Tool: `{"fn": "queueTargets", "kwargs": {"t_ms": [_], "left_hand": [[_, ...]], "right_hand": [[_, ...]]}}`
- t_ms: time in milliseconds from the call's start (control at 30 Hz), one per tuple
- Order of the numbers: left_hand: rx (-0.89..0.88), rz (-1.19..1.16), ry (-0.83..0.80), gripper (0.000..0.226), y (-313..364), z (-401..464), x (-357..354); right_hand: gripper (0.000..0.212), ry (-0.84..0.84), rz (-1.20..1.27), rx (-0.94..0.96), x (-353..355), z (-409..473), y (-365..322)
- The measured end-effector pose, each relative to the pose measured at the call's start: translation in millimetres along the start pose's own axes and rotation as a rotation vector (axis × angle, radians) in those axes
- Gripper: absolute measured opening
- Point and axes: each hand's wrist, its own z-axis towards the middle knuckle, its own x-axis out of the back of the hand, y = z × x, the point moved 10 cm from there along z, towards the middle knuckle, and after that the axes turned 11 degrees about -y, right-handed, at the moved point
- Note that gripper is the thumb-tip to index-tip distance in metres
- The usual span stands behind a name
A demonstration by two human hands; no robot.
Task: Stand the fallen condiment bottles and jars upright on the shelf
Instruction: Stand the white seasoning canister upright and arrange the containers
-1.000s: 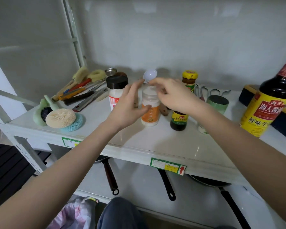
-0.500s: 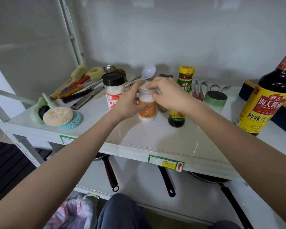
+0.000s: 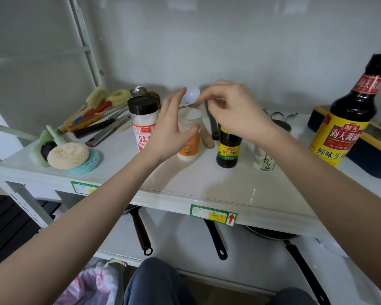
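A small clear jar with an orange label [image 3: 189, 148] stands upright on the white shelf [image 3: 207, 186]. My left hand [image 3: 168, 130] is beside it, thumb against its front and fingers stretched upward. My right hand [image 3: 235, 111] hovers just above and right of the jar's white lid, fingers loosely curled around nothing. Left of the jar stands a black-capped jar with a red and white label [image 3: 143, 122]. To the right stand a small dark bottle [image 3: 228, 150] with its cap hidden by my right hand, a white salt jar [image 3: 263, 160], and a large soy sauce bottle [image 3: 348, 119].
Scrub pads [image 3: 68, 155] lie at the shelf's left end, with brushes and utensils [image 3: 97, 119] behind them. A white spoon [image 3: 192, 95] sits behind my hands. A dark blue box [image 3: 374, 159] is at the far right. Pans [image 3: 273, 234] lie on the lower shelf.
My right hand has lifted off the jar's lid. My left hand has loosened, its fingers now straight up beside the jar. The jar stays standing in place.
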Motion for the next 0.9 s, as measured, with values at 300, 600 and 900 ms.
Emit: {"fn": "queueTargets", "kwargs": {"t_ms": [300, 600, 900], "left_hand": [[0.046, -0.278, -0.091, 0.062, 20.7, -7.1, -62.7], [0.246, -0.338, -0.245, 0.078, -10.8, -8.2, -124.6], [0.289, -0.235, -0.281, 0.067, -14.4, -4.3, -132.1]], "right_hand": [[0.02, 0.276, 0.022, -0.196, 68.7, -68.2, 53.6], [0.098, 0.081, 0.323, -0.563, 3.2, -122.3, 154.4], [0.067, 0.061, 0.349, -0.659, -30.5, -137.7, 188.1]]}}
